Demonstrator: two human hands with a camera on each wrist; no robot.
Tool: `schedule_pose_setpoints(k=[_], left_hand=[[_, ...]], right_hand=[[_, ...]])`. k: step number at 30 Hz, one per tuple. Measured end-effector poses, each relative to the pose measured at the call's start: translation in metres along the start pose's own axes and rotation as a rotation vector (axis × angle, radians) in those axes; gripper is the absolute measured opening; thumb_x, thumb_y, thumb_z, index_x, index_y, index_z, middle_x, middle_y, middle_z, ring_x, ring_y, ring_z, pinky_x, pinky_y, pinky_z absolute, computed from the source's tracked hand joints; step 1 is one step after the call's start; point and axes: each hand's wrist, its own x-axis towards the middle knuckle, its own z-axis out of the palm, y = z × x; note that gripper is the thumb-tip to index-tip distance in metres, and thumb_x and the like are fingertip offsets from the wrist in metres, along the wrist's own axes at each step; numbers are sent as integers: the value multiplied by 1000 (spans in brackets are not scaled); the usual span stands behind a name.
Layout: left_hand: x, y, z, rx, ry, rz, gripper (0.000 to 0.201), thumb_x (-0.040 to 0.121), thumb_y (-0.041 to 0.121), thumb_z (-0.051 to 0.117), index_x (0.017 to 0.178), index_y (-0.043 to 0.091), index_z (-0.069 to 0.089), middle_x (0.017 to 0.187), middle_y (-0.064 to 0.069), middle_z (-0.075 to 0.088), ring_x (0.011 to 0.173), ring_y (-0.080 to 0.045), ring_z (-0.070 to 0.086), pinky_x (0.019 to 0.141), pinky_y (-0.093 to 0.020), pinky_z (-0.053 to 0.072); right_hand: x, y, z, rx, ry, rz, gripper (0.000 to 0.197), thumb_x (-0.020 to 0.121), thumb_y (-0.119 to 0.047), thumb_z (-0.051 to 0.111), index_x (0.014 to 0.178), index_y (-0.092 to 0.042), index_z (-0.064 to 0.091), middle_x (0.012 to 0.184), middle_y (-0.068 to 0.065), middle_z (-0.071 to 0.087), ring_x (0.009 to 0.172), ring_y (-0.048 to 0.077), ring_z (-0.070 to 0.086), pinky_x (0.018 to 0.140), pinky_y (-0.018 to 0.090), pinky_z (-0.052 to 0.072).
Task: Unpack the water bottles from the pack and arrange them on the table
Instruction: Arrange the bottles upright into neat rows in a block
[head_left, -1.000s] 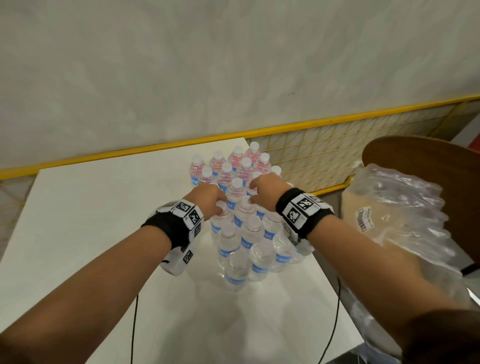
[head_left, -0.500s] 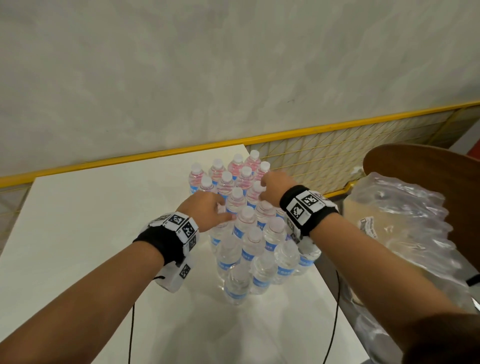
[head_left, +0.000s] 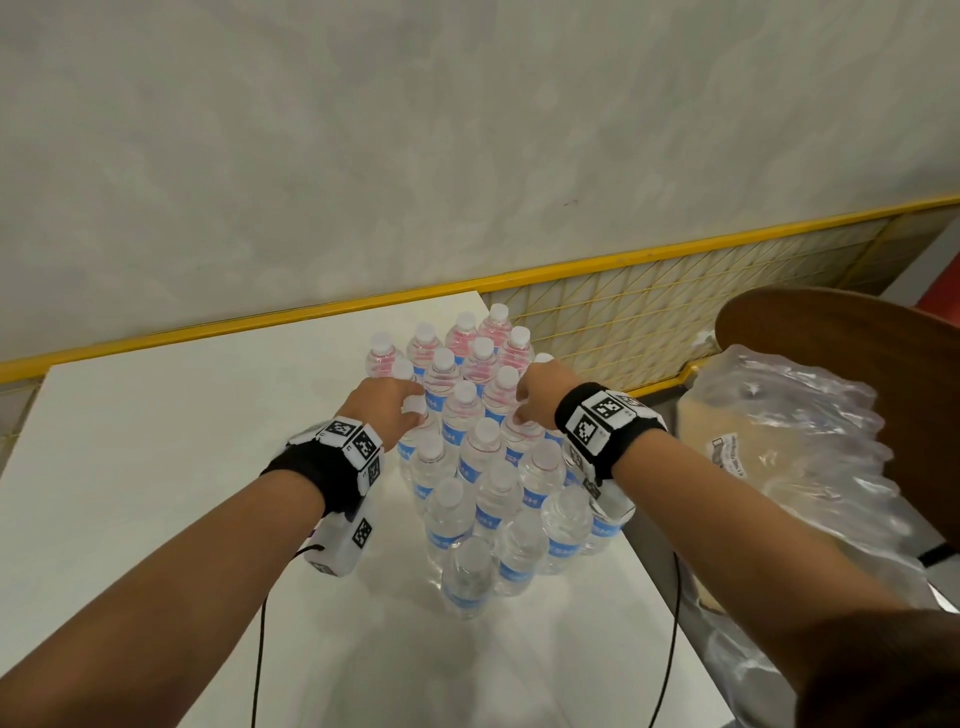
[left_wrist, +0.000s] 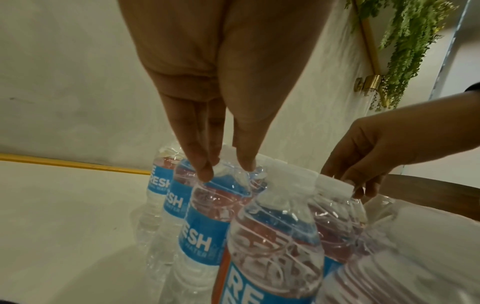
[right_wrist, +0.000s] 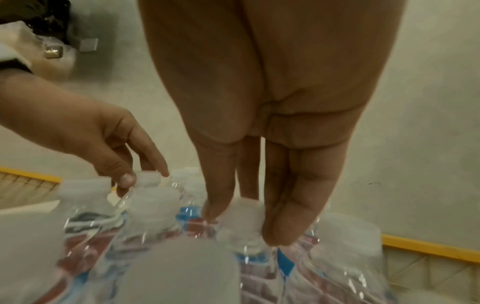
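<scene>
White tabletop, pale and glossy; tight upright cluster of blue-labelled water bottles standing near its far right corner.

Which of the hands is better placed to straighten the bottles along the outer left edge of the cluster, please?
Probably the left hand: it already pinches a bottle on that edge, while the right hand works the opposite side.

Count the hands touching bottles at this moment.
2. The left hand pinches the left-side bottle at its cap; the right hand pinches the right-side bottle at its cap, across the cluster. No other hand shows.
</scene>
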Motion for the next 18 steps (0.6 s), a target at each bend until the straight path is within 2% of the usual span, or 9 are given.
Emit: schedule_pose_setpoints(k=[4, 7, 9, 13, 15, 18], left_hand=[[3, 2, -3, 42, -24, 14, 42, 91, 22, 59, 133, 19, 54, 136, -8, 55, 123, -26, 52, 99, -29, 39], [5, 3, -4, 64, -44, 16, 43, 91, 22, 60, 133, 19, 54, 137, -8, 54, 124, -25, 51, 100, -28, 39], [7, 4, -6, 79, -48, 12, 44, 90, 22, 61, 133, 19, 54, 137, -7, 54, 123, -25, 51, 101, -29, 39], [9, 6, -8, 95, -69, 7, 45, 89, 22, 62, 133, 17, 54, 134, -7, 56, 121, -24, 53, 101, -29, 39], [10, 6, -8, 97, -78, 0, 45, 88, 22, 63, 132, 17, 55, 134, -8, 56, 120, -25, 53, 100, -30, 40], [11, 6, -10, 108, -97, 10, 42, 88, 20, 62, 130, 15, 57, 131, -9, 57, 118, -26, 54, 97, -29, 42]], right_hand=[[0, 26, -19, 93, 133, 107, 46, 92, -37, 56, 121, -1, 60, 122, 14, 61, 114, 27, 57, 95, 33, 47], [-2, 39, -17, 45, 77, 180, 50, 91, -40, 57, 124, -2, 57, 124, 13, 60, 116, 27, 56, 94, 33, 46], [-2, 40, -9, 27, 26, 173, 50, 91, -38, 58, 126, -3, 56, 127, 12, 58, 118, 27, 55, 96, 33, 46], [2, 40, -4, -3, 44, 139, 44, 93, -30, 56, 128, -4, 55, 129, 12, 58, 121, 25, 53, 101, 32, 45], [3, 38, -4, -27, 19, 139, 43, 93, -30, 57, 128, -4, 56, 127, 12, 59, 119, 25, 55, 99, 31, 47], [5, 36, -5, -13, 20, 163, 39, 91, -29, 59, 120, -2, 59, 121, 13, 62, 113, 26, 58, 89, 29, 48]])
